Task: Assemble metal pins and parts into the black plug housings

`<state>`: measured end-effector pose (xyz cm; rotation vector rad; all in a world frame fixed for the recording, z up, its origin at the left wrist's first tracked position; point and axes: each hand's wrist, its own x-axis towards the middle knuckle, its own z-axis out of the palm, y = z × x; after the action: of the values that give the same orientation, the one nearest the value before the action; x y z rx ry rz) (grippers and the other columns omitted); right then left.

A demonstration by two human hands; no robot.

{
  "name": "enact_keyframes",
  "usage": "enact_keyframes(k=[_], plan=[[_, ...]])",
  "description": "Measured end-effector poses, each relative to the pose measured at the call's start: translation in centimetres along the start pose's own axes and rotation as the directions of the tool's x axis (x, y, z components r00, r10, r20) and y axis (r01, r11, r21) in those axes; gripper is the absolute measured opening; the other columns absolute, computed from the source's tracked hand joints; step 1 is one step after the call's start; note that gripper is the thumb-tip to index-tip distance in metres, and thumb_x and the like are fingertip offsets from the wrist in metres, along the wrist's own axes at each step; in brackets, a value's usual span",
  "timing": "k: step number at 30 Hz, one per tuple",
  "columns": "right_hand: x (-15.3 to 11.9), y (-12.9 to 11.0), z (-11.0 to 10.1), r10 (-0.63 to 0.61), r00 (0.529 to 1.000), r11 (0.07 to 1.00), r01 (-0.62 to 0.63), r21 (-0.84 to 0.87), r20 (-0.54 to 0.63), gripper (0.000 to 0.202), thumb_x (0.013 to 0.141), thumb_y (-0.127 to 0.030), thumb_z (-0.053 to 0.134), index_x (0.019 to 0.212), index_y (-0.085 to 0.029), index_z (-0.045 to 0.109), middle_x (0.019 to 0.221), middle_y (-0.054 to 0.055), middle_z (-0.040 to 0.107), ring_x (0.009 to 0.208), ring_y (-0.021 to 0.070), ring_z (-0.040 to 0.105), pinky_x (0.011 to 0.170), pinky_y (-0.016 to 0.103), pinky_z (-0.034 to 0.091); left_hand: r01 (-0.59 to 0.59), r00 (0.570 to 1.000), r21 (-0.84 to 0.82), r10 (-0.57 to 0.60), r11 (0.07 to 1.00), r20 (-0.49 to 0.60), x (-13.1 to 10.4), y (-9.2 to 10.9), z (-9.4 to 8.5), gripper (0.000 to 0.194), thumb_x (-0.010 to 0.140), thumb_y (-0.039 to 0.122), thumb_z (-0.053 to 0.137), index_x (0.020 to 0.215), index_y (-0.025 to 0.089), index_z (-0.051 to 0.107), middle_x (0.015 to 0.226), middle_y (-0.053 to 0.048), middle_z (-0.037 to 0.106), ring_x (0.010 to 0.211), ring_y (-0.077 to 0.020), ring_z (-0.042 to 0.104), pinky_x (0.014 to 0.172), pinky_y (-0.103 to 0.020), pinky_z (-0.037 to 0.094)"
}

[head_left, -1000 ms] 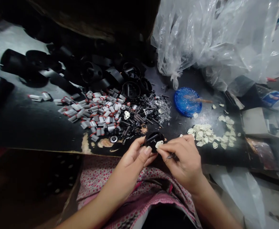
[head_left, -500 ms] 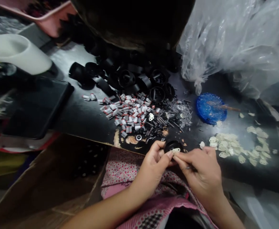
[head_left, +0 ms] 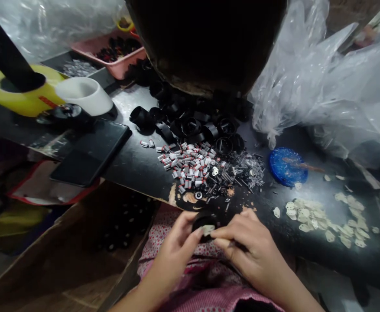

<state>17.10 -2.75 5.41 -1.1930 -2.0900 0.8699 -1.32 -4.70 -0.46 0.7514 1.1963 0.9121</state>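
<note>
My left hand (head_left: 178, 245) grips a round black part (head_left: 200, 220) by its rim, near the front edge of the dark table. A small cream-coloured plate (head_left: 208, 229) lies in this part, and my left thumb touches it. My right hand (head_left: 246, 242) is closed, its fingertips at the right end of the plate. Something thin and dark sits within the right fingers, too hidden to name. Beyond the hands lie a heap of grey-white cylinders (head_left: 190, 164) with red ends, small springs (head_left: 213, 189) and clear slivers (head_left: 253, 167).
Black rings (head_left: 191, 125) pile up below a large dark container (head_left: 206, 43). Cream plates (head_left: 306, 212) and a blue lid (head_left: 287, 167) with a stick lie right. A phone (head_left: 90, 151) and tape rolls stand left, a cardboard box (head_left: 63, 260) below; plastic bags (head_left: 345, 99) fill the back right.
The view has shifted, showing more of the left side and back. Both hands appear lower and further left, still holding the black part and touching the cream plate.
</note>
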Motion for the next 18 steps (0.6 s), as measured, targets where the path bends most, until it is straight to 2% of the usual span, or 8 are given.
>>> enact_keyframes(k=[2, 4, 5, 8, 12, 14, 16, 18], plan=[[0.4, 0.0, 0.0, -0.016, 1.000, 0.997, 0.015, 0.077, 0.008, 0.009, 0.094, -0.018, 0.061, 0.096, -0.022, 0.068, 0.079, -0.003, 0.069, 0.068, 0.0117, 0.057, 0.073, 0.030, 0.035, -0.010, 0.983, 0.203, 0.047, 0.979, -0.180, -0.8, -1.0, -4.4, 0.023, 0.090, 0.039, 0.058, 0.107, 0.024, 0.062, 0.105, -0.004, 0.073, 0.105, -0.0246, 0.066, 0.095, -0.038, 0.051], [0.6, 0.6, 0.2, 0.035, 0.998, 0.997, -0.031, 0.068, -0.045, 0.009, 0.094, -0.020, 0.060, 0.096, -0.023, 0.068, 0.079, -0.003, 0.070, 0.069, 0.0124, 0.057, 0.073, 0.030, 0.036, 0.051, 0.919, 0.412, 0.118, 0.910, -0.376, -1.1, -1.9, -8.7, 0.031, 0.090, 0.045, 0.054, 0.113, 0.024, 0.059, 0.114, -0.006, 0.070, 0.113, -0.0299, 0.064, 0.101, -0.046, 0.048], [0.6, 1.0, 0.3, 0.077, 0.994, 0.996, -0.074, 0.048, -0.077, 0.008, 0.094, -0.021, 0.061, 0.094, -0.024, 0.068, 0.079, -0.003, 0.069, 0.070, 0.0131, 0.058, 0.072, 0.029, 0.037, 0.072, 0.899, 0.445, 0.136, 0.892, -0.418, -1.1, -2.2, -10.5, 0.036, 0.089, 0.045, 0.056, 0.117, 0.023, 0.057, 0.124, -0.009, 0.066, 0.123, -0.0345, 0.058, 0.107, -0.052, 0.042], [0.3, 2.5, 0.8, 0.181, 0.971, 0.983, -0.182, 0.010, -0.159, 0.006, 0.091, -0.021, 0.062, 0.086, -0.023, 0.066, 0.076, -0.002, 0.068, 0.071, 0.0151, 0.059, 0.071, 0.029, 0.040, 0.037, 0.837, 0.552, 0.276, 0.833, -0.473, -0.8, -2.1, -13.1, 0.045, 0.088, 0.044, 0.056, 0.128, 0.025, 0.051, 0.143, -0.009, 0.053, 0.136, -0.0398, 0.043, 0.114, -0.059, 0.030], [-0.4, 3.8, 1.4, 0.134, 0.964, 0.989, -0.146, -0.035, -0.229, 0.013, 0.091, -0.020, 0.061, 0.078, -0.022, 0.063, 0.070, -0.002, 0.065, 0.066, 0.0150, 0.057, 0.065, 0.028, 0.042, -0.161, 0.813, 0.684, 0.488, 0.712, -0.317, 0.3, -0.3, -10.5, 0.035, 0.092, 0.033, 0.054, 0.127, 0.031, 0.055, 0.137, -0.001, 0.058, 0.131, -0.0299, 0.050, 0.115, -0.047, 0.033], [-0.7, 4.2, 1.6, 0.078, 0.967, 0.993, -0.097, -0.065, -0.244, 0.014, 0.091, -0.019, 0.060, 0.077, -0.022, 0.062, 0.067, -0.002, 0.064, 0.064, 0.0149, 0.056, 0.064, 0.029, 0.042, -0.302, 0.763, 0.798, 0.634, 0.522, -0.127, 1.5, 0.8, -8.4, 0.028, 0.091, 0.027, 0.054, 0.119, 0.028, 0.060, 0.124, -0.005, 0.066, 0.120, -0.0278, 0.058, 0.109, -0.046, 0.038], [-1.0, 4.5, 1.7, 0.034, 0.968, 0.996, -0.054, -0.076, -0.250, 0.014, 0.092, -0.017, 0.059, 0.079, -0.021, 0.062, 0.067, -0.002, 0.064, 0.063, 0.0147, 0.056, 0.066, 0.030, 0.043, -0.372, 0.711, 0.874, 0.702, 0.314, 0.050, 2.8, 1.6, -6.8, 0.023, 0.092, 0.025, 0.055, 0.114, 0.024, 0.062, 0.110, -0.008, 0.070, 0.106, -0.0273, 0.062, 0.099, -0.046, 0.044], [-1.1, 4.7, 1.8, 0.013, 0.968, 0.996, -0.034, -0.079, -0.249, 0.013, 0.092, -0.016, 0.058, 0.080, -0.021, 0.061, 0.069, -0.002, 0.064, 0.064, 0.0147, 0.056, 0.066, 0.031, 0.043, -0.362, 0.715, 0.905, 0.690, 0.225, 0.114, 4.0, 2.1, -5.7, 0.020, 0.091, 0.028, 0.058, 0.110, 0.022, 0.063, 0.098, -0.008, 0.071, 0.093, -0.0263, 0.063, 0.090, -0.044, 0.045]])
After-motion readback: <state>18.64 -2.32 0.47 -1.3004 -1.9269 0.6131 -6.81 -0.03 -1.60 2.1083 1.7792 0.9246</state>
